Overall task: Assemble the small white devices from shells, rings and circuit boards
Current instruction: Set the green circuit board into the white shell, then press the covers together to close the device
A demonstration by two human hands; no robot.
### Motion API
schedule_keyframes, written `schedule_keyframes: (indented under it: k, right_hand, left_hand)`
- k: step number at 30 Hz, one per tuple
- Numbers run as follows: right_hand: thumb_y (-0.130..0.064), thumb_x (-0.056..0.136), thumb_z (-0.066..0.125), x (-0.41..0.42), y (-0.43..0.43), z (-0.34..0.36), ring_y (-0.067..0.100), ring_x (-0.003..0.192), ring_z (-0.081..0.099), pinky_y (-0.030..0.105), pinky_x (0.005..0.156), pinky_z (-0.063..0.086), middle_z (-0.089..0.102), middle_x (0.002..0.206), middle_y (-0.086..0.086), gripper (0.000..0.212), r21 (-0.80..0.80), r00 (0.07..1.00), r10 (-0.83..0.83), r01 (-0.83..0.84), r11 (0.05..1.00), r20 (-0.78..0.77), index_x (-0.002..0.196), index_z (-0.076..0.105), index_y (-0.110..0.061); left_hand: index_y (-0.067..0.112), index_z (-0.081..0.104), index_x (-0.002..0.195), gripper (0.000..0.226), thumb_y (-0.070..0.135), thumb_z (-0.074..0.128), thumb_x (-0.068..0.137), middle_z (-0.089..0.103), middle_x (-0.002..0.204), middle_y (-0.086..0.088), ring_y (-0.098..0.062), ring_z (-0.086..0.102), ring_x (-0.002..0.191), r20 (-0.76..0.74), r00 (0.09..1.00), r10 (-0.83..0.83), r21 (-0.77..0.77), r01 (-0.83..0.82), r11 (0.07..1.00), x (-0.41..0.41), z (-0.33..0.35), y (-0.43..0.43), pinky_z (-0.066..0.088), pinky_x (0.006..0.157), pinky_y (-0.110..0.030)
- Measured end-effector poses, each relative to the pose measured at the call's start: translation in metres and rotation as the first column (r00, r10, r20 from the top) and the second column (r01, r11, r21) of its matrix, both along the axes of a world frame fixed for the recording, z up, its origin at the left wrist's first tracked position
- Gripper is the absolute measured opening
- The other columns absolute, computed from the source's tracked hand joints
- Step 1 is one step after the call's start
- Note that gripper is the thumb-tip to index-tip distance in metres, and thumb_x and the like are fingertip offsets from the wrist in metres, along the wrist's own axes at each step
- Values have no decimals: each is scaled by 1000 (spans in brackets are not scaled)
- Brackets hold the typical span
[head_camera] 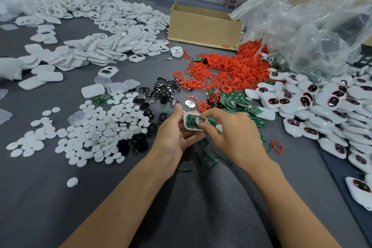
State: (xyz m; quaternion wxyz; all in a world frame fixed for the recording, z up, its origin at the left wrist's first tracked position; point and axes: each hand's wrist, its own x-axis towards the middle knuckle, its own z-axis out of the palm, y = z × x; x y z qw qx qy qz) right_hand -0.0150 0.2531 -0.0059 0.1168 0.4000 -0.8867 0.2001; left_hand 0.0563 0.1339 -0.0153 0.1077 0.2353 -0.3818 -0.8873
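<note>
Left hand (171, 137) gripped a small white plastic shell (186, 126); right hand (231, 133) pinched its green circuit board (190, 121) in, closing apparently next.

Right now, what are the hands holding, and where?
A white shell with a green circuit board inside: left hand grips its left end, right hand pinches its right end.

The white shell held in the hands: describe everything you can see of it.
The white shell is a small, rounded-rectangle half case, plastic by its look, open side up. A green circuit board with a silvery round part lies inside, leaving a white rim showing. The left hand grips it from below, thumb at its far edge; the right hand pinches its right end and hides it. It is held above the table.
</note>
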Motion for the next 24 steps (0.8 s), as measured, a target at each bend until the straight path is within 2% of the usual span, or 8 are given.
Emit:
schedule_keyframes:
  k: [5, 7, 10, 14, 18, 21, 23, 24]
  right_hand:
    - [-46, 89, 57, 0, 0, -1, 32, 70, 59, 40, 59, 46, 63, 69, 5, 24, -28, 1000, 20, -20, 999, -17, 105, 65, -30]
    - [-46, 89, 57, 0, -1, -1, 31, 68, 58, 37, 56, 42, 57, 63, 1, 24, -12, 999, 18, -18, 1000, -26, 105, 65, -30]
    - [-45, 90, 57, 1, -1, -2, 30, 67, 57, 34, 55, 37, 47, 61, -5, 23, 4, 1000, 9, -9, 1000, -30, 105, 65, -30]
    - [-46, 90, 57, 1, -1, -2, 29, 67, 57, 34, 55, 37, 50, 62, -4, 23, 6, 1000, 3, -3, 1000, -16, 106, 64, -31]
    - [-47, 90, 56, 1, -1, -2, 30, 67, 56, 35, 56, 39, 50, 64, -3, 24, 7, 1000, 4, -4, 1000, -8, 107, 63, -31]
    - [-47, 89, 57, 2, -1, 0, 27, 66, 54, 36, 58, 39, 45, 60, -7, 23, -19, 999, 13, -13, 1000, 31, 104, 64, -31]
    - [-45, 87, 61, 1, 0, 2, 20, 59, 49, 36, 58, 40, 45, 52, -9, 21, -111, 992, 41, -27, 993, 122, 98, 67, -28]
    - [-42, 86, 63, 1, 1, 4, 17, 56, 50, 36, 58, 42, 51, 52, -8, 18, -193, 982, 60, -25, 981, 178, 93, 69, -26]
  left_hand:
    - [-4, 61, 111, 52, 40, 35, 103, 67, 84, -11, -16, 66, 71, -3, 1000, -9, 1, 9, 1000, 0, 1, 0, 60, 65, -28]
    - [-6, 59, 116, 53, 40, 35, 103, 67, 84, -11, -16, 65, 70, -8, 1000, -7, 11, 7, 1000, 0, 2, 1, 60, 63, -27]
    - [-6, 59, 115, 52, 39, 35, 103, 67, 81, -11, -14, 67, 65, -17, 1000, -5, 20, 6, 1000, 0, 1, 1, 60, 60, -26]
    - [-6, 60, 114, 51, 38, 36, 103, 67, 83, -11, -16, 66, 68, -10, 1000, -10, 17, 10, 1000, -1, -1, 0, 61, 61, -27]
    - [0, 63, 98, 33, 23, 40, 104, 69, 82, -11, -17, 67, 71, -16, 1000, -24, -24, 23, 999, -1, -3, -1, 61, 66, -28]
    - [-2, 66, 101, 24, 7, 43, 100, 69, 93, -14, -16, 66, 76, -14, 998, -57, -96, 55, 994, -1, -5, -1, 60, 68, -25]
    - [-3, 66, 102, 22, 2, 44, 99, 69, 94, -15, -15, 68, 77, -7, 998, -60, -120, 59, 991, -1, -5, -1, 60, 71, -24]
    - [-4, 66, 103, 22, 1, 44, 99, 70, 95, -16, -16, 70, 78, -9, 998, -59, -122, 58, 991, 0, -5, -1, 60, 73, -25]
